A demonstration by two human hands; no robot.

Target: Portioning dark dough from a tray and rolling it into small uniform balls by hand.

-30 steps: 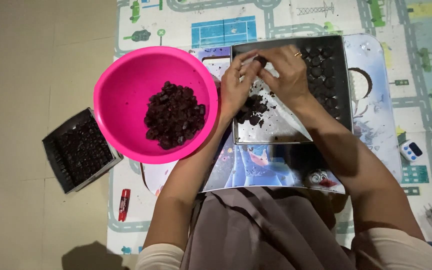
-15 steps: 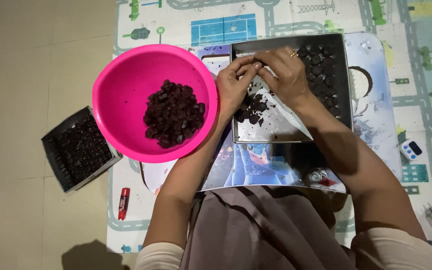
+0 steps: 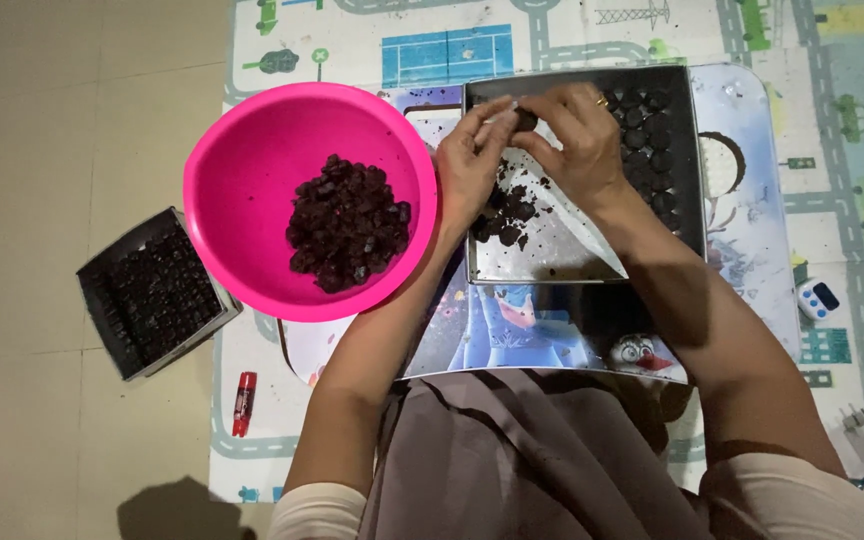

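A play mat (image 3: 512, 40) is spread on the floor, and a pink bowl (image 3: 242, 170) holding dark pieces (image 3: 347, 225) is set on it. Beside it, a steel tray (image 3: 687, 150) is seen with balls (image 3: 652, 140) ranked at its right. Above the tray, one dark ball (image 3: 525, 119) is pinched between the left hand (image 3: 472, 165) and right hand (image 3: 572, 140).

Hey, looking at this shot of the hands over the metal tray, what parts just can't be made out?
Head view:
- Dark piece: mostly hidden by the fingertips of the left hand and right hand.
- Metal tray: its middle covered by both hands.
- Contents of the black box: too dark and small to identify.
- Small white device: too small to identify.
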